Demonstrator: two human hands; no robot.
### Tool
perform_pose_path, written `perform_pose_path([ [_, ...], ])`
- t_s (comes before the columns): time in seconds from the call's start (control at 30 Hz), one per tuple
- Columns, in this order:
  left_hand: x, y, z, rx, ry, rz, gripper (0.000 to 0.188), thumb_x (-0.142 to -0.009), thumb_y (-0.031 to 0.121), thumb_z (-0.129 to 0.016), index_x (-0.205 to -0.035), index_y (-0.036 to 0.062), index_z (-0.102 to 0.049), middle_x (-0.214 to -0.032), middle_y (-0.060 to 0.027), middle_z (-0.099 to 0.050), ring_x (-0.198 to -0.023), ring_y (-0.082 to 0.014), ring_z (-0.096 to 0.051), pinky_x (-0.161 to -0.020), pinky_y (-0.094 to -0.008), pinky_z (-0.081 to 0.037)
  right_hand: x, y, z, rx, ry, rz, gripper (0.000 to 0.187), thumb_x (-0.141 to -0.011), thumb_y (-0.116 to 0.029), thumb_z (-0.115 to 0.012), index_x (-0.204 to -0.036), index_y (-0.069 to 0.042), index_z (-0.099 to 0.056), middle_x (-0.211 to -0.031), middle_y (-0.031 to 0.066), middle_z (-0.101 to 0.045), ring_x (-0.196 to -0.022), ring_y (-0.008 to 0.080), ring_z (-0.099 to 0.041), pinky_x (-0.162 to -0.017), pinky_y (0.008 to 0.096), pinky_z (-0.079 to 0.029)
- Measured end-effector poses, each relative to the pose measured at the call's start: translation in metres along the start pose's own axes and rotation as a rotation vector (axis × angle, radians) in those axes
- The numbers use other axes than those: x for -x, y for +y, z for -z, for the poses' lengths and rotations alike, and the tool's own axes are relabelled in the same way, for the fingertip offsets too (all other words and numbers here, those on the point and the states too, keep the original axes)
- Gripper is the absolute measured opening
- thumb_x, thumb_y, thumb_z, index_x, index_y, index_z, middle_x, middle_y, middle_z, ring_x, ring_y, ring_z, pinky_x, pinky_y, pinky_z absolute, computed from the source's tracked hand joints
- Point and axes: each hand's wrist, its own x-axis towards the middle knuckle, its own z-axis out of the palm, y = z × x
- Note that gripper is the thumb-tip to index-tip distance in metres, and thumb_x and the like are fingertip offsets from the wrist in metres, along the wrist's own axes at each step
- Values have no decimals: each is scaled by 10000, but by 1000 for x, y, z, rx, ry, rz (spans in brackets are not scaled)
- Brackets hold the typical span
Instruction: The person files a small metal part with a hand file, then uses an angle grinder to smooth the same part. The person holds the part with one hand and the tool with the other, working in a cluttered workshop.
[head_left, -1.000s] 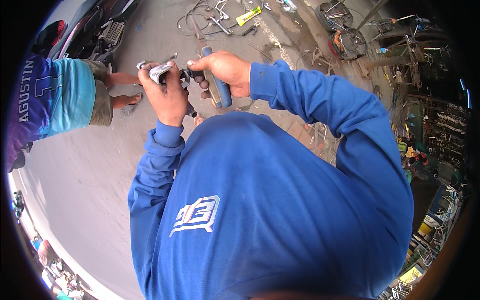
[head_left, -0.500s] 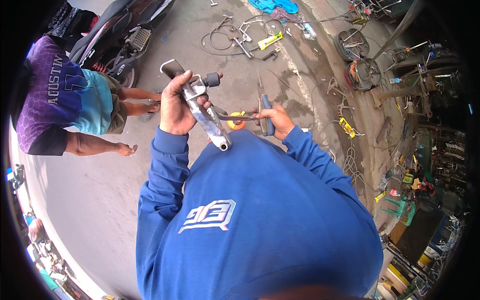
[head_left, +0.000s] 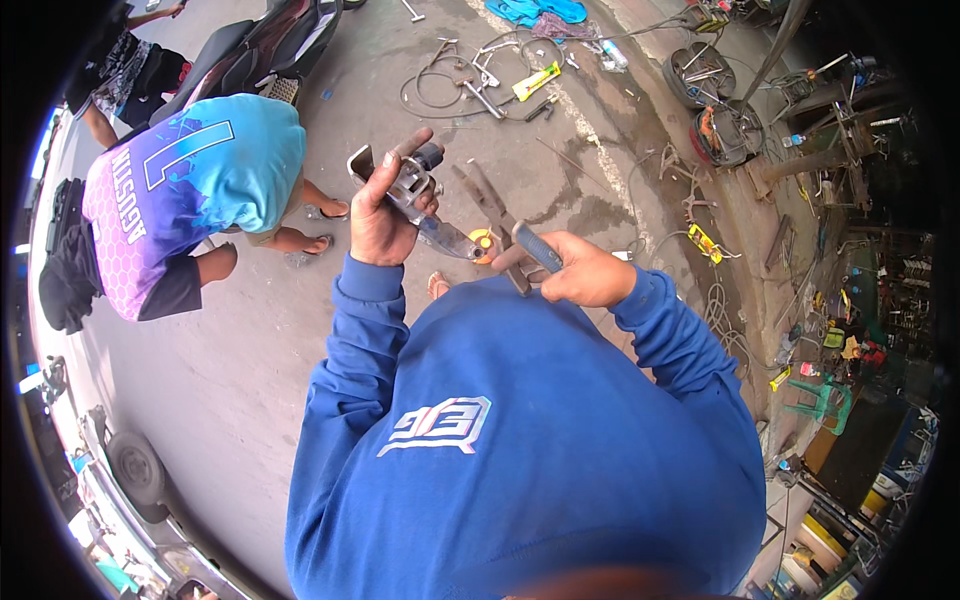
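My left hand is closed around a worn silver metal bracket with a bent plate at its far end and a black knob on its side. The bracket slants down towards my right hand. My right hand grips a tool with a blue-grey handle and long dark metal arms, perhaps pliers; its exact kind is unclear. The tool's near end lies close to the bracket's lower end; whether they touch I cannot tell. A round orange-yellow thing shows behind the bracket's lower end.
At the left a person in a purple and turquoise shirt bends beside a dark motorcycle. Cables, clamps and a yellow packet lie on the pavement ahead. Round containers of tools and a green stool stand at the right.
The bracket has tipped, its lower end swinging right towards my right hand. The tool in my right hand has turned and come nearer me. The other person has bent over.
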Motion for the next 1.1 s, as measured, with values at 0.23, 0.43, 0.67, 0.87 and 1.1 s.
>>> perform_pose_path([
  [0.23,-5,19,-30,-195,69,-148,911,-849,608,-602,-1410,-76,-388,-1232,-183,-574,-803,-142,-535,-652,-260,-435,-3,-69,16,180,-114,-89,392,-708,33,-542,-1095,5,-589,-1178,127,-628,-1016,171,-605,-878,308,-470],
  [0.43,-3,20,-62,-366,140,-245,959,-822,676,-600,-1423,-41,-393,-1277,-173,-547,-979,-176,-542,-669,-255,-457,6,-115,34,350,-118,-316,400,-752,-41,-580,-1147,18,-613,-1047,111,-673,-927,190,-629,-831,322,-491],
  [0.67,-14,38,-115,-571,188,-521,927,-832,639,-612,-1442,-17,-375,-1206,-140,-540,-861,-150,-563,-625,-259,-488,21,-220,57,358,-139,-552,365,-745,-150,-624,-1044,58,-603,-883,166,-609,-809,257,-598,-623,409,-472],
  [0.87,-29,74,-135,-620,255,-667,909,-853,607,-598,-1466,3,-307,-1251,-156,-493,-841,-168,-554,-640,-261,-483,2,-277,62,812,-189,-428,407,-833,-244,-576,-1076,82,-600,-979,216,-652,-889,332,-660,-704,457,-515],
  [1.1,-46,85,-137,-635,292,-728,889,-853,618,-574,-1428,-20,-345,-1228,-169,-499,-825,-162,-538,-654,-266,-469,-14,-294,76,691,-115,-472,393,-868,-335,-641,-865,57,-651,-757,169,-655,-738,283,-642,-667,418,-471],
])
